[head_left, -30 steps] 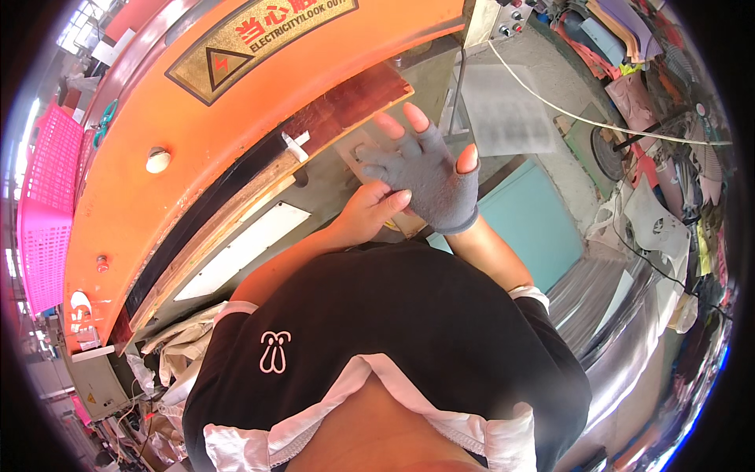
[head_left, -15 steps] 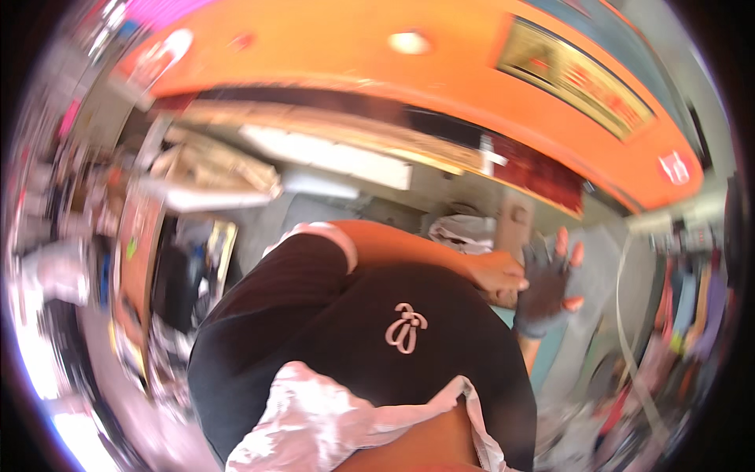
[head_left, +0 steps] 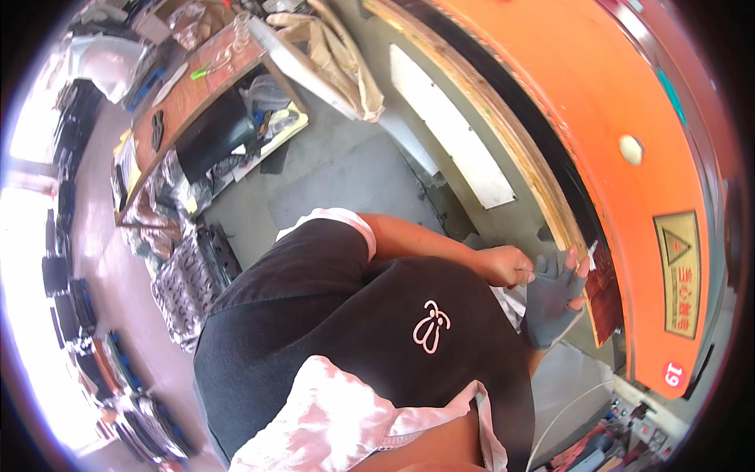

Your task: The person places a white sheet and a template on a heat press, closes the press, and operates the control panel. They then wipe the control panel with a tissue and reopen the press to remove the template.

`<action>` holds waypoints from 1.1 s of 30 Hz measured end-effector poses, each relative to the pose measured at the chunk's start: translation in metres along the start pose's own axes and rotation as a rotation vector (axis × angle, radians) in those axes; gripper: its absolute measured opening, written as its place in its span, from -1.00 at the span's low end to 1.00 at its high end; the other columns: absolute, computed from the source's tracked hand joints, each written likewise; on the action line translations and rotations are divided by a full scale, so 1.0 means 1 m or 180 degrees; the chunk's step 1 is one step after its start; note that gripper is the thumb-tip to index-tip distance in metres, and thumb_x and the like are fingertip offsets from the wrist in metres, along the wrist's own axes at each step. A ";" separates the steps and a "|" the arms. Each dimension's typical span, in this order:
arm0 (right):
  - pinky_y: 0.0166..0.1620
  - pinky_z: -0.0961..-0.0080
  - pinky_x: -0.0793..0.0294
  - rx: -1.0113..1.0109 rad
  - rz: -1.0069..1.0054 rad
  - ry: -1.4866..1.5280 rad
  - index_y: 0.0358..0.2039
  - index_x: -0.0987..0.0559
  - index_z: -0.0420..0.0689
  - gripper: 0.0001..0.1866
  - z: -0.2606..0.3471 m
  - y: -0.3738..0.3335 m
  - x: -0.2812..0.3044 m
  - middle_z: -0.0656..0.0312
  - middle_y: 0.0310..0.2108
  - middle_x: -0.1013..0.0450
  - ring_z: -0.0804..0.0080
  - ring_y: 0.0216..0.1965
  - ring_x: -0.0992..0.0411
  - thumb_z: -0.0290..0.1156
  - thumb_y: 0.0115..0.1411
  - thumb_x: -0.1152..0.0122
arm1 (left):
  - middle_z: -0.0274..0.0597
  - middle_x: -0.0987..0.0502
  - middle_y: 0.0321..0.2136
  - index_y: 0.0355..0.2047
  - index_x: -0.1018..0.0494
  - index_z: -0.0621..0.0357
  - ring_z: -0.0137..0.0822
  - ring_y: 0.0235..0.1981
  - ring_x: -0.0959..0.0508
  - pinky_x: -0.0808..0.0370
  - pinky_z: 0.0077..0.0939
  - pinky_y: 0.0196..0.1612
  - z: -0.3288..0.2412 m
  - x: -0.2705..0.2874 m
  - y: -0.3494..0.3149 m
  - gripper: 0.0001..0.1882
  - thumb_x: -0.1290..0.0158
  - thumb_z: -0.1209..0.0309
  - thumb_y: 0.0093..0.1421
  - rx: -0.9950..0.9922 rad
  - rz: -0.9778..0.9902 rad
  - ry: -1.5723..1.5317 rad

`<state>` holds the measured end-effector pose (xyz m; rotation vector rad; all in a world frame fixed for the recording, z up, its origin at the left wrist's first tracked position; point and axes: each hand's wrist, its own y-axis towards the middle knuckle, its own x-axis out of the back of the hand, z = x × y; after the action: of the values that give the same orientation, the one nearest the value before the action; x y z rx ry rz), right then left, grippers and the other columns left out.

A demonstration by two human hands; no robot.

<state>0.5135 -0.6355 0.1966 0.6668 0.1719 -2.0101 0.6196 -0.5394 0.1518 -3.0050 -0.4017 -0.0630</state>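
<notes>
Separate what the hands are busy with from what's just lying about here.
In use:
Right hand, fingers extended
Grey glove worn on it
Left hand, closed at the glove

Lying about:
Crumpled tan material
Green object on the brown table

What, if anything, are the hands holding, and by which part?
The left hand seems to pinch the grey glove at its little-finger side; the exact spot is unclear. The right hand, wearing the glove, is open and holds nothing.

This is a workshop: a large orange machine bears a warning label, beyond a cluttered wooden surface and stacked materials
</notes>
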 end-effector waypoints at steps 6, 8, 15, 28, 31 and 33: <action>0.19 0.07 0.01 -0.0257 0.0114 -0.0065 0.28 0.03 0.04 -0.16 -0.042 0.015 -0.068 0.17 0.27 0.06 0.00 0.18 -0.02 0.19 0.10 0.07 | -0.23 -0.50 -0.57 -0.49 -0.45 0.27 -0.40 -0.49 -0.48 -0.39 -0.50 -0.34 0.019 0.062 -0.049 -0.67 0.11 0.25 0.22 -0.0134 0.0316 -0.0583; 0.19 0.04 0.03 -0.0336 0.0080 0.0039 0.28 0.01 0.04 -0.13 -0.054 0.022 -0.092 0.16 0.27 0.07 -0.03 0.18 -0.01 0.17 0.05 -0.01 | -0.22 -0.51 -0.54 -0.48 -0.45 0.27 -0.40 -0.47 -0.49 -0.40 -0.49 -0.33 0.019 0.080 -0.067 -0.68 0.10 0.24 0.21 -0.0076 0.0373 -0.0612; 0.19 0.03 0.02 -0.0535 0.0517 -0.0221 0.27 -0.01 0.06 -0.14 -0.078 0.039 -0.175 0.15 0.26 0.05 -0.04 0.16 -0.04 0.16 0.04 -0.02 | -0.20 -0.50 -0.50 -0.33 -0.45 0.27 -0.42 -0.43 -0.50 -0.42 -0.48 -0.32 0.010 0.143 -0.123 -0.69 0.04 0.22 0.18 -0.0112 0.0337 -0.0802; 0.21 0.05 0.04 -0.0633 0.0784 -0.0373 0.28 0.13 -0.01 -0.20 -0.138 0.075 -0.185 0.01 0.24 0.05 -0.08 0.12 -0.07 0.10 0.19 0.09 | -0.08 -0.56 -0.34 -0.14 -0.46 0.15 -0.16 -0.26 -0.52 -0.40 -0.18 -0.17 0.277 0.256 -0.307 -0.48 0.06 -0.04 0.14 0.2576 0.0466 0.1778; 0.14 0.12 -0.07 -0.0492 0.0156 -0.1673 0.28 0.14 -0.04 -0.24 -0.151 0.059 -0.140 0.03 0.22 0.01 0.03 0.07 -0.14 0.04 0.22 0.11 | -0.13 -0.55 -0.31 -0.14 -0.46 0.10 -0.21 -0.24 -0.52 -0.40 -0.21 -0.15 0.327 0.235 -0.369 -0.50 0.11 -0.05 0.17 0.3158 0.0347 0.0088; -0.04 0.32 -0.35 -0.0819 -0.0563 -0.0976 0.27 0.10 -0.08 -0.31 -0.157 0.045 -0.105 0.08 0.18 -0.10 0.20 -0.09 -0.31 -0.04 0.27 0.14 | -0.16 -0.55 -0.28 -0.14 -0.46 0.07 -0.24 -0.23 -0.51 -0.40 -0.23 -0.14 0.333 0.224 -0.382 -0.50 0.14 -0.06 0.19 0.3280 0.0087 -0.1088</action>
<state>0.6513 -0.5182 0.1269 0.1820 0.3078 -2.1825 0.7437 -0.0772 -0.1277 -1.9871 -0.2874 0.5026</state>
